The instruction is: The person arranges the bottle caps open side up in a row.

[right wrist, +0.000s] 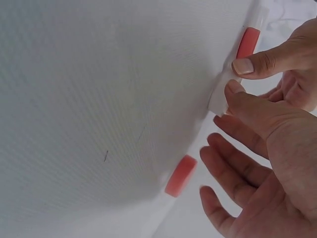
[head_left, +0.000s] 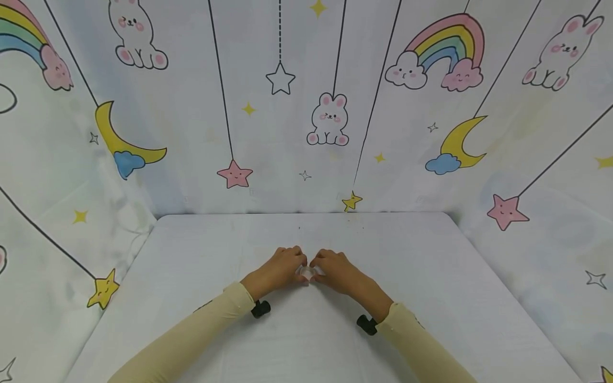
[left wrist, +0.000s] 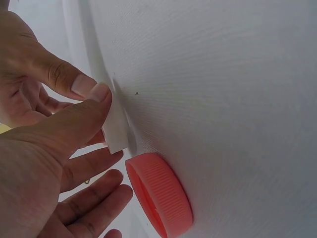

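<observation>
Both hands meet near the middle of the white table. My left hand (head_left: 283,268) and right hand (head_left: 339,271) pinch a small white flat-sided piece (left wrist: 115,126) between thumbs and fingers. In the left wrist view the thumb tips meet side by side on its upper end. Its lower end (right wrist: 218,101) shows below the thumbs in the right wrist view. What kind of thing it is, I cannot tell. Near the left fingertips stands a red ribbed bottle cap (left wrist: 161,193) on its edge. A second red cap-like piece (right wrist: 181,176) lies beyond the right fingers.
White cloth covers the table (head_left: 306,340). A printed curtain (head_left: 287,133) with rabbits, stars and rainbows rises along the back and both sides. Dark wrist devices (head_left: 367,324) sit at both cream sleeves (head_left: 187,332).
</observation>
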A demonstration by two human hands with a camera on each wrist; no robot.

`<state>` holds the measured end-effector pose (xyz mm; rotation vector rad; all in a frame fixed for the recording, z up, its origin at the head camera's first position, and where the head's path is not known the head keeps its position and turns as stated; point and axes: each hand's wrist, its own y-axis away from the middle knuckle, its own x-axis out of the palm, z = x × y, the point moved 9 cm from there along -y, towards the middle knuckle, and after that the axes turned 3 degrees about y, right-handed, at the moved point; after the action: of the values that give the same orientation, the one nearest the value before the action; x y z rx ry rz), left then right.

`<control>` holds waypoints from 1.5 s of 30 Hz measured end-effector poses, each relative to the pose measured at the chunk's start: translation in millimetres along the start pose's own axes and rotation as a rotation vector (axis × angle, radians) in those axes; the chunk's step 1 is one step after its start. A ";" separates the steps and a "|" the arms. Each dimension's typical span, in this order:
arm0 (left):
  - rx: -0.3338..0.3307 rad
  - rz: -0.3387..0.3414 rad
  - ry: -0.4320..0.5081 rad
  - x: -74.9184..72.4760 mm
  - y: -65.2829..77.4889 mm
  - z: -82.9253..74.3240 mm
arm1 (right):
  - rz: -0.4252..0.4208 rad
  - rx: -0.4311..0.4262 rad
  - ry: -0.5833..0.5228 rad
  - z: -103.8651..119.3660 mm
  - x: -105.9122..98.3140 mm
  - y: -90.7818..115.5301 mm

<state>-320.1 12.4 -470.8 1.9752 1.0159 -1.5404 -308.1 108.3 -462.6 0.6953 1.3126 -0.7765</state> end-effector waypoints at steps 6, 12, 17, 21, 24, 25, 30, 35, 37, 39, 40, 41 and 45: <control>-0.011 0.009 0.015 1.0 -0.2 1.2 | 0.008 0.016 0.005 -1.8 3.9 -1.1; -0.014 0.023 0.026 0.9 0.7 1.7 | 0.007 0.020 0.006 -0.9 3.0 -0.3; -0.025 0.046 0.040 0.4 -0.1 2.1 | 0.003 0.015 0.009 0.1 0.0 3.7; -0.025 0.052 0.046 0.0 -2.3 1.3 | -0.010 0.018 0.003 -3.0 -1.8 6.9; -0.026 0.054 0.077 -2.2 -4.1 0.4 | -0.038 0.026 -0.003 -8.2 -4.0 7.8; -0.031 0.057 0.088 -2.9 -4.8 0.5 | -0.051 0.025 -0.001 -10.2 -5.4 8.2; -0.039 0.057 0.123 -12.8 -11.5 -2.1 | -0.108 0.034 -0.046 -21.3 -17.7 10.6; -0.037 0.055 0.102 -15.2 -23.8 -6.3 | -0.105 0.105 -0.084 -35.3 -23.9 11.5; -0.037 0.063 0.078 -13.6 -29.6 -7.8 | -0.093 0.135 -0.077 -41.5 -22.7 10.4; -0.041 0.073 0.063 -11.6 -35.8 -9.0 | -0.077 0.161 -0.069 -47.7 -20.2 9.3; -0.043 0.079 0.058 -10.8 -39.0 -9.8 | -0.071 0.172 -0.066 -50.5 -19.0 8.8; -0.046 0.086 0.054 -9.8 -42.1 -10.3 | -0.064 0.179 -0.065 -53.0 -17.7 8.4; -0.062 0.112 0.042 -5.8 -53.1 -11.9 | -0.043 0.197 -0.069 -60.2 -13.0 7.3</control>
<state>-353.9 53.1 -456.7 1.9937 0.9407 -1.3970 -337.3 162.8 -457.6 0.7912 1.2021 -0.9654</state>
